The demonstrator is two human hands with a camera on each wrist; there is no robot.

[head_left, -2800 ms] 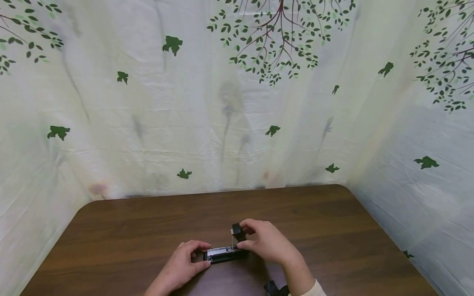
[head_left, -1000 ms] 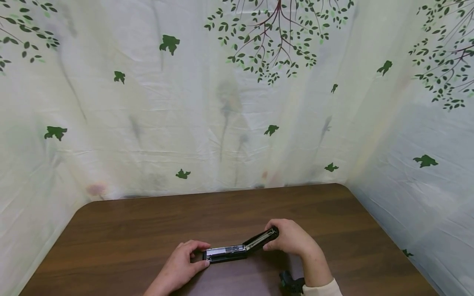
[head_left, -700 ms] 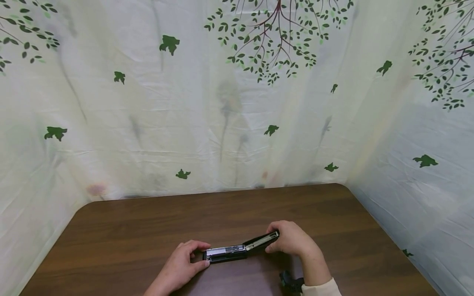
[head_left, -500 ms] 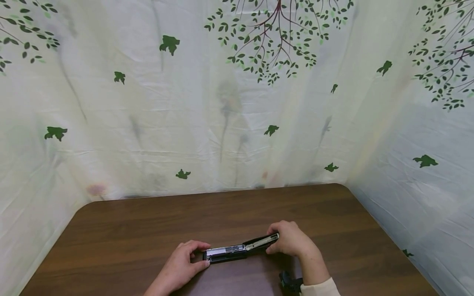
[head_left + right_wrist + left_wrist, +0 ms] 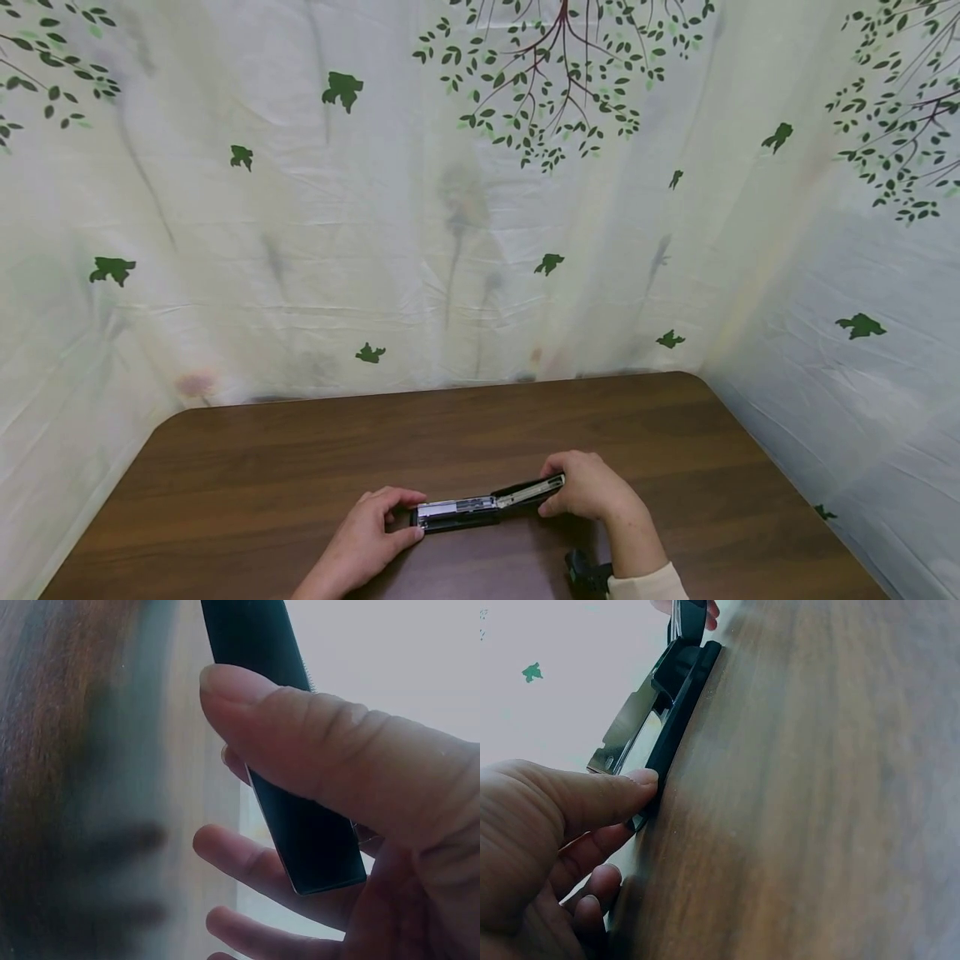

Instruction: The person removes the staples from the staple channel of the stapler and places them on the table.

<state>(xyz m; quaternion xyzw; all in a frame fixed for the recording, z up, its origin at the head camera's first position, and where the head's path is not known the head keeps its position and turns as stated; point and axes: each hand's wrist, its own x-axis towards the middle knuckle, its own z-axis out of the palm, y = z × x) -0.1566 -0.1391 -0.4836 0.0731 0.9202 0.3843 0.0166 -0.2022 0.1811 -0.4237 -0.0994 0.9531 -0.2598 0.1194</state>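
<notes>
A black stapler [image 5: 459, 514] lies opened out on the brown table, its metal staple channel facing up. Its top cover [image 5: 531, 492] is swung back to the right and tilts slightly upward. My left hand [image 5: 373, 529] pinches the left end of the base between thumb and fingers; the left wrist view shows the thumb [image 5: 619, 796] on the base's edge. My right hand [image 5: 592, 492] grips the free end of the cover. In the right wrist view the thumb [image 5: 300, 727] presses on the cover's dark outer face [image 5: 300, 832], with some fingers partly hidden behind it.
The wooden table [image 5: 300, 450] reaches back to a pale curtain [image 5: 420, 233] printed with leaves and birds. A black device [image 5: 587, 573] shows at the right wrist beside a cream sleeve [image 5: 647, 583].
The right hand has swung the stapler's cover from upright over to the right and lowered it, with slight further lowering in the last second. The left hand has stayed on the base.
</notes>
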